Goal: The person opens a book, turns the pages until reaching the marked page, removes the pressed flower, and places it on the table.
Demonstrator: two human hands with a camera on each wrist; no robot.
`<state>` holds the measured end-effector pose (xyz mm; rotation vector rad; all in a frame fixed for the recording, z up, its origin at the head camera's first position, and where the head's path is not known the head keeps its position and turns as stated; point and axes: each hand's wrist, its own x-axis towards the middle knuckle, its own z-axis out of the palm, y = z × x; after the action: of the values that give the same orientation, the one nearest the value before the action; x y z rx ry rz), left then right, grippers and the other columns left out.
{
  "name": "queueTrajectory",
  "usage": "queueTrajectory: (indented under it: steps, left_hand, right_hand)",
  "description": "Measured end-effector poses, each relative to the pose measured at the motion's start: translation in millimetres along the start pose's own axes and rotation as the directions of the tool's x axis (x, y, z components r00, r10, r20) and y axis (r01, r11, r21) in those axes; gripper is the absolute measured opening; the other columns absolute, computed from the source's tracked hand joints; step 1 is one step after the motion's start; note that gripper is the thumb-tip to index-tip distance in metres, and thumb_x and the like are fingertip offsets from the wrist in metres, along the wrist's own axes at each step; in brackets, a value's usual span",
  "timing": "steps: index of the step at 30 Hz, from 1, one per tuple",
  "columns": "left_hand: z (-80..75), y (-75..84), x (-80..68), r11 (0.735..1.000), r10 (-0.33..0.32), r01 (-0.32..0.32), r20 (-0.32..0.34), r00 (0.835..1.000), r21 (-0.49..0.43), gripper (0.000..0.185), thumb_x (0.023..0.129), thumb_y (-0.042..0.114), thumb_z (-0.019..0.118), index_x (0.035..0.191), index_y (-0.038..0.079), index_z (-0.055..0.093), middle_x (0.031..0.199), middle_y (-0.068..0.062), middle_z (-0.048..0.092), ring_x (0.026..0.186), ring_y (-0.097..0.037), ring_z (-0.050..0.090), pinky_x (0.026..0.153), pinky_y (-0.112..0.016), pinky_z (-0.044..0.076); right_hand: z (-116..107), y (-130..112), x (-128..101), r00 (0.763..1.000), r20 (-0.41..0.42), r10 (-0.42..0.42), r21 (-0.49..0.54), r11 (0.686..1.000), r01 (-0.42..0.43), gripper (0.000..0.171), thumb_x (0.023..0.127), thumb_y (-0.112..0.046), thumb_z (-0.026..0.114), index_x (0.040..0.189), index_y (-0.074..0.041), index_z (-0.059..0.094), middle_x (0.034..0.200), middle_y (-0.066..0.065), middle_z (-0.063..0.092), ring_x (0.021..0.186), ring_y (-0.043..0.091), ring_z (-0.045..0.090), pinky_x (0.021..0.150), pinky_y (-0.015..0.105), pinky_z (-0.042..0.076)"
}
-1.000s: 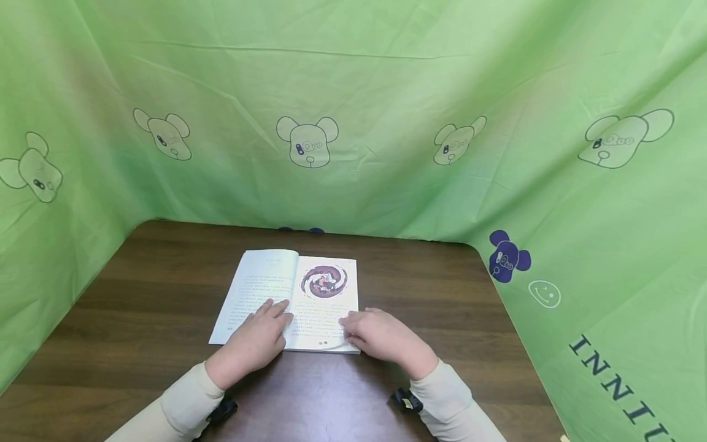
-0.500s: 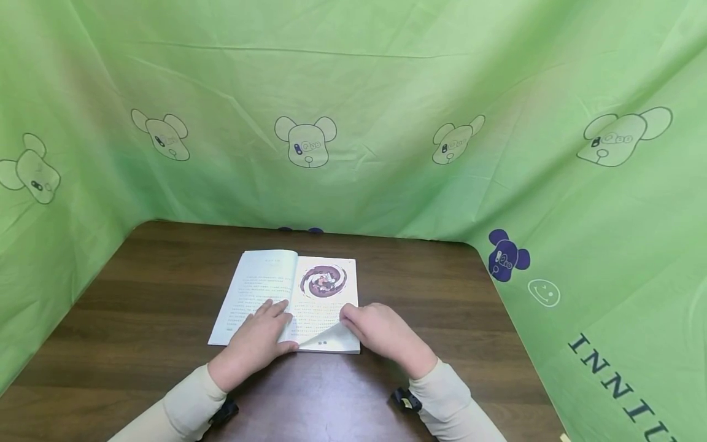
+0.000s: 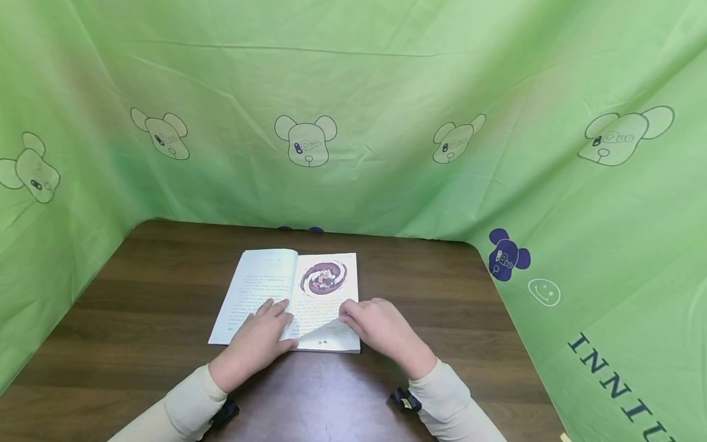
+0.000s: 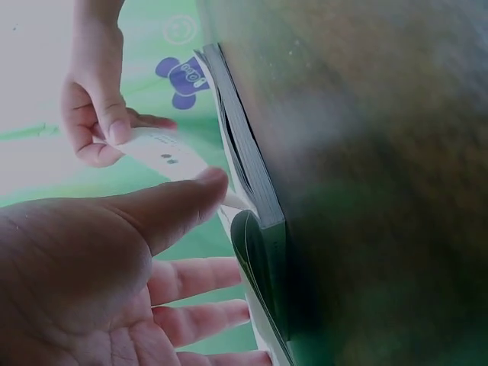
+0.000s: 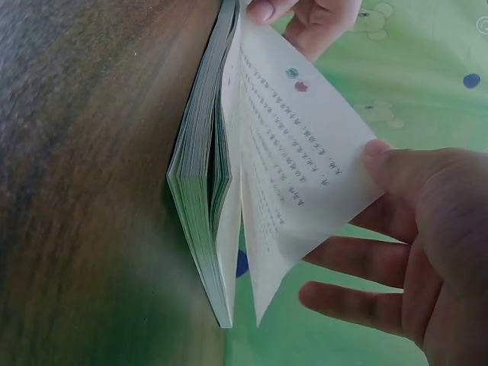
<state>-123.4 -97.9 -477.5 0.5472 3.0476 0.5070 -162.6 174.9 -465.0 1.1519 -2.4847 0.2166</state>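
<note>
An open book lies flat on the dark wooden table, with text on the left page and a swirl picture on the right page. My left hand rests on the left page near the spine with straight fingers. My right hand pinches the lower corner of the right page and holds it curled up off the stack. In the right wrist view the lifted page fans away from the book block, my thumb on its corner. The left wrist view shows my open palm.
Green cloth printed with bear faces walls the table at the back and on both sides. A purple bear print sits at the right corner. Bare wood lies around the book.
One second ago the right page lay flat under my right hand. Its lower corner has since been pinched and lifted toward the spine. The left hand has stayed put.
</note>
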Motion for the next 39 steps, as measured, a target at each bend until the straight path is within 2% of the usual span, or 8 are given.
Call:
queueTrajectory:
  steps: [3,8,12,20,24,30,35,39]
  left_hand:
    - [0.6,-0.1,0.4,1.000,0.007,-0.007,-0.021,1.000,0.008,0.045,0.087,0.031,0.082,0.121,0.003,0.071,0.145,-0.020,0.057,0.137,-0.048,0.049,0.097,-0.071,0.046]
    - [2.9,-2.1,2.4,0.999,0.022,-0.021,-0.066,0.998,0.026,0.044,0.090,0.022,0.077,0.126,-0.002,0.067,0.142,-0.022,0.059,0.133,-0.046,0.053,0.098,-0.065,0.049]
    - [4.0,-3.5,3.4,1.000,0.019,-0.020,-0.129,0.991,-0.006,0.062,0.091,0.017,0.074,0.141,-0.012,0.051,0.148,-0.029,0.051,0.133,-0.044,0.054,0.103,-0.055,0.050]
    - [2.7,-6.3,4.9,0.992,-0.010,-0.031,-0.319,0.948,-0.122,0.116,0.082,0.011,0.083,0.165,0.006,0.001,0.163,-0.031,0.020,0.136,-0.050,0.048,0.097,-0.056,0.052]
    - [1.2,-5.9,5.8,0.997,-0.012,-0.017,-0.364,0.931,-0.075,0.122,0.076,0.009,0.088,0.165,0.009,0.005,0.166,-0.030,0.006,0.140,-0.055,0.037,0.104,-0.068,0.041]
    - [1.3,-6.0,5.0,1.000,-0.006,0.009,-0.343,0.939,0.008,0.108,0.075,0.003,0.084,0.163,0.013,0.022,0.168,-0.027,0.005,0.153,-0.054,0.008,0.109,-0.082,0.015]
    - [4.2,-6.5,4.4,0.996,0.048,-0.020,-0.345,0.937,0.083,0.098,0.073,-0.005,0.076,0.160,0.013,0.033,0.167,-0.026,0.017,0.150,-0.057,0.016,0.105,-0.085,0.017]
    - [5.3,-7.1,4.5,0.990,0.104,-0.077,-0.252,0.962,0.116,0.085,0.083,-0.010,0.063,0.160,0.015,0.036,0.166,-0.019,0.029,0.149,-0.051,0.027,0.107,-0.080,0.026]
  right_hand:
    - [-2,0,1,0.999,-0.019,0.036,0.021,0.999,-0.035,0.016,0.098,-0.028,0.069,0.111,-0.019,0.066,0.093,-0.009,0.075,0.082,0.011,0.072,0.078,0.034,0.056]
    - [-6,0,3,0.982,-0.017,0.187,0.101,0.978,-0.184,0.057,0.095,-0.032,0.073,0.143,-0.009,0.054,0.134,0.007,0.068,0.122,0.024,0.066,0.099,0.045,0.053]
    - [-6,1,2,0.967,0.045,0.252,0.126,0.958,-0.256,0.061,0.095,-0.033,0.074,0.144,-0.007,0.051,0.139,0.012,0.064,0.129,0.029,0.061,0.106,0.049,0.049]
    - [-4,0,-4,0.941,0.319,0.117,0.140,0.976,-0.169,0.059,0.090,-0.042,0.077,0.136,-0.009,0.062,0.149,0.014,0.056,0.138,0.032,0.052,0.115,0.056,0.037]
    - [-4,-1,-6,0.902,0.423,0.087,0.166,0.971,-0.172,0.064,0.086,-0.045,0.080,0.138,-0.011,0.062,0.156,0.013,0.048,0.144,0.032,0.046,0.119,0.059,0.031]
    - [-1,-2,-8,0.874,0.478,0.084,0.170,0.968,-0.186,0.071,0.082,-0.047,0.083,0.139,-0.010,0.061,0.157,0.015,0.047,0.146,0.037,0.043,0.120,0.059,0.028]
    - [0,-1,-9,0.863,0.500,0.075,0.167,0.969,-0.181,0.070,0.079,-0.048,0.084,0.136,-0.012,0.064,0.154,0.013,0.052,0.144,0.034,0.046,0.118,0.060,0.030]
    - [0,-2,-10,0.863,0.500,0.069,0.161,0.972,-0.171,0.065,0.078,-0.045,0.086,0.131,-0.014,0.067,0.152,0.011,0.054,0.142,0.032,0.048,0.117,0.061,0.033]
